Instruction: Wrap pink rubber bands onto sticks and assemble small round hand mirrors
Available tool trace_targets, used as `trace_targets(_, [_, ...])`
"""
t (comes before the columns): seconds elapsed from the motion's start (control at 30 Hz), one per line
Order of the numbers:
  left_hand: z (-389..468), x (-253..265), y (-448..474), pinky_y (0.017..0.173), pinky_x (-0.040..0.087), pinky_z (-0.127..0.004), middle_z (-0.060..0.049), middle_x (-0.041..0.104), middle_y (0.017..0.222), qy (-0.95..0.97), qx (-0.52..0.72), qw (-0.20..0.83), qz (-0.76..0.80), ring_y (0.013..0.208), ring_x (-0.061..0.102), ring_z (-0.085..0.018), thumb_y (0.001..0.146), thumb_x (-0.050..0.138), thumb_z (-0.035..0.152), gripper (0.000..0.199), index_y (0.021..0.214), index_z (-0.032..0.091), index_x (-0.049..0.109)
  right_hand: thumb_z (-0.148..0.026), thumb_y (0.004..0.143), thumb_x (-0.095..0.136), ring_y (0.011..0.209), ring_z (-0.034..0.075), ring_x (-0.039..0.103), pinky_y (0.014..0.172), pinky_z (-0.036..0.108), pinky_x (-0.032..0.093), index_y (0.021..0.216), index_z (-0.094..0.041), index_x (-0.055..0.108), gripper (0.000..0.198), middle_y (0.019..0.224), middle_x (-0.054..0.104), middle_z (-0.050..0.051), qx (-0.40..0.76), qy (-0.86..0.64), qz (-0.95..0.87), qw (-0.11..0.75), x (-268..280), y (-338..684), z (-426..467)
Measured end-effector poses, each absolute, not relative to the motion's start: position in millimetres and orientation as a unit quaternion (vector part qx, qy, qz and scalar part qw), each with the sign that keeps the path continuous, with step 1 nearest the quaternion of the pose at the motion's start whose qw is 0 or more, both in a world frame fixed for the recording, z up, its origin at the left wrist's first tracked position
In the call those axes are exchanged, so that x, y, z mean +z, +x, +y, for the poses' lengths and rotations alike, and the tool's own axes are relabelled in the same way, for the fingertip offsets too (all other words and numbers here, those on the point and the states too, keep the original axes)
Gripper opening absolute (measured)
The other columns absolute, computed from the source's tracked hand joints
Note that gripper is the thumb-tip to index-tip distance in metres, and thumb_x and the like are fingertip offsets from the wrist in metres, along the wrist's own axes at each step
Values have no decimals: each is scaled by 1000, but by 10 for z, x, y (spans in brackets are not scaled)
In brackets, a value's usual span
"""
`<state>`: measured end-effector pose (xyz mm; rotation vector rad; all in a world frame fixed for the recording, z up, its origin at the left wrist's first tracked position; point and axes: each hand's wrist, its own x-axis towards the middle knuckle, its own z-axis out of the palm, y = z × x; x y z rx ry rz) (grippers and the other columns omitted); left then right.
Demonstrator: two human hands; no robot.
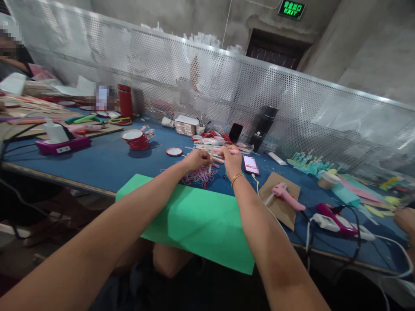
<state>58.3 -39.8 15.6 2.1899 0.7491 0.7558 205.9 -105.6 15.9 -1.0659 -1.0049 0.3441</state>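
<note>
My left hand (198, 160) is closed on a short pale stick (210, 163) that stands nearly upright between its fingers. Close by on the right, my right hand (231, 162) grips a pink pen (232, 151), its tip side turned toward the stick. I cannot tell whether pen and stick touch. Beneath the hands lies a tangle of thin pink and purple cords (198, 178). A green sheet (207, 222) hangs over the table's front edge, under my forearms. Behind the hands are several pens and sticks (215, 141).
A phone (251, 165) with a cable lies right of my right hand. Further right are a pink glue gun (287, 196) on cardboard and a purple power strip (339, 221). To the left stand a red roll-like cup (136, 140) and a red flask (125, 101). A perforated metal screen (162, 65) closes the back.
</note>
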Motion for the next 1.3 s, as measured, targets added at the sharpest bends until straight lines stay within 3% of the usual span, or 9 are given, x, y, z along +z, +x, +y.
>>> trace_targets(0.73, [-376, 140, 580, 49, 30, -22, 3, 56, 52, 845, 303, 340, 280, 51, 44, -9, 65, 66, 46, 34, 59, 14, 61, -38, 75, 62, 51, 11, 55, 55, 22, 46, 67, -21, 55, 20, 54, 61, -6, 199, -463, -424, 752, 197, 2048, -1061])
trace_targets(1.3, [-421, 171, 584, 51, 31, -23, 3, 54, 53, 841, 296, 349, 289, 51, 43, -9, 68, 65, 39, 28, 57, 14, 59, -33, 74, 60, 49, 12, 55, 52, 23, 45, 63, -21, 53, 17, 51, 58, -6, 191, -470, -424, 750, 215, 2047, -1102])
